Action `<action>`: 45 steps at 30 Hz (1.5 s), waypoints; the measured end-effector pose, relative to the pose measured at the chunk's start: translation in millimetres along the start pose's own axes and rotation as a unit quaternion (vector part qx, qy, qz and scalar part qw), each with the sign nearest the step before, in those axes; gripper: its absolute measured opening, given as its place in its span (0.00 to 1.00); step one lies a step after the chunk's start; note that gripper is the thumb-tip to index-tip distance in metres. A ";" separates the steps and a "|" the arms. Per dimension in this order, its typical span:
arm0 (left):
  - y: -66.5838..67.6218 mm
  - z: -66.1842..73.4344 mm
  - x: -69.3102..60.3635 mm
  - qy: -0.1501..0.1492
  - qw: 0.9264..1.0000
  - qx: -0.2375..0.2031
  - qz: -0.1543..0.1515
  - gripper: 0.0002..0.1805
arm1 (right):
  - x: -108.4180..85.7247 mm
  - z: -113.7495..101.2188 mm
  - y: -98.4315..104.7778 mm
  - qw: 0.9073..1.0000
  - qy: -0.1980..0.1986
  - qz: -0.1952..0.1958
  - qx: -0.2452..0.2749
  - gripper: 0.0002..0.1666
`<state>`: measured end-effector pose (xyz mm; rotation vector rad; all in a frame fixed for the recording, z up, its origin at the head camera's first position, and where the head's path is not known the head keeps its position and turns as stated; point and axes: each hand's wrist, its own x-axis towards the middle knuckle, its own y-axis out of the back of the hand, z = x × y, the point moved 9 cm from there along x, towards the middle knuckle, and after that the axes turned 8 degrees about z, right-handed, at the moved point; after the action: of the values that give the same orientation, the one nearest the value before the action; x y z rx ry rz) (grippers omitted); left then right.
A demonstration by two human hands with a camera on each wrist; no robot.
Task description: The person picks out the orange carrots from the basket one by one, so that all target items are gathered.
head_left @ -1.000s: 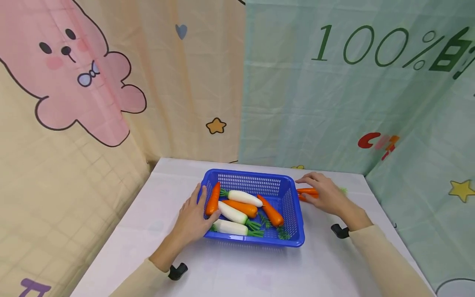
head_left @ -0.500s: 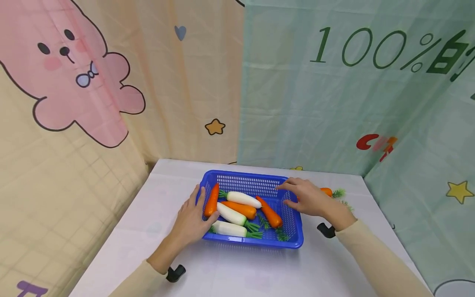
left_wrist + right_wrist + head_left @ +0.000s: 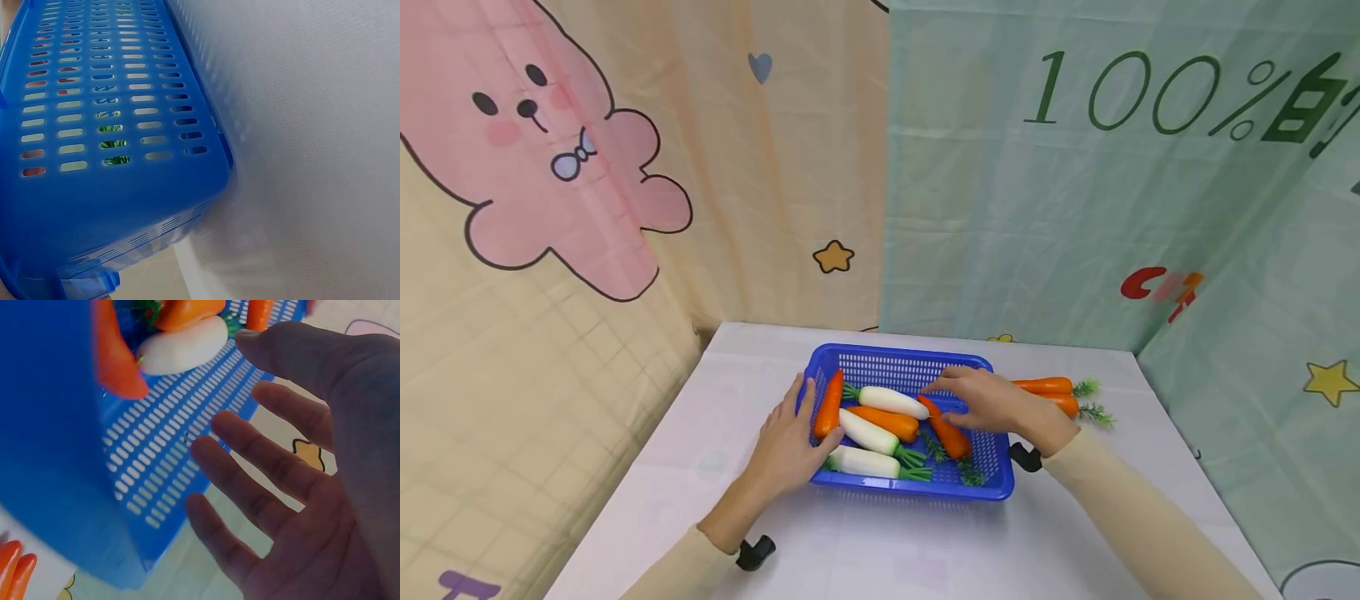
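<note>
In the head view, a blue plastic basket (image 3: pixel 925 492) holds three orange carrots, among them the right carrot (image 3: pixel 951 437), the middle carrot (image 3: pixel 887 423) and the left carrot (image 3: pixel 829 404). Three white radishes lie with them, one at the back (image 3: pixel 891 402). My left hand (image 3: pixel 786 446) rests at the basket's left side, fingers extended along the rim and thumb over the near-left corner. My right hand (image 3: pixel 992 400) hovers over the basket's right part, above the right carrot. The right wrist view shows its fingers (image 3: pixel 240 481) spread with nothing between them.
Two more carrots (image 3: pixel 1045 386) with green tops lie on the white table (image 3: pixel 700 467), just right of the basket. Printed curtains (image 3: pixel 1015 208) hang behind the table and on both sides.
My right hand has moved left from the two carrots outside the basket to above the basket's inside, carrying nothing visible. My left hand has stayed at the basket's left side.
</note>
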<state>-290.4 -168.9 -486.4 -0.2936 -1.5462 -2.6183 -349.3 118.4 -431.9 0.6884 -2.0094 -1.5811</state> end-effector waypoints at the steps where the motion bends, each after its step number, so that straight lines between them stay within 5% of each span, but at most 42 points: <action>1: 0.2 -0.3 -0.1 0.000 1.000 0.000 0.000 0.59 | 2.2 -2.1 -2.6 1.000 -0.003 -0.009 0.006 0.30; 17: 0.0 0.3 0.3 0.000 1.000 0.002 -0.001 0.58 | 29.7 -31.4 -39.9 0.992 0.012 -0.088 0.094 0.32; 27: 2.3 0.1 -0.8 0.004 1.000 -0.003 0.002 0.57 | 45.1 -35.6 -63.5 0.989 0.013 -0.132 0.070 0.40; 45: 1.2 1.3 -1.7 0.005 1.000 0.001 0.004 0.57 | 57.4 -36.8 -77.1 0.985 0.004 -0.141 0.101 0.42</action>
<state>-288.4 -168.4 -485.2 -0.2851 -1.5400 -2.6077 -361.8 38.4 -495.4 1.0960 -2.1623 -1.5323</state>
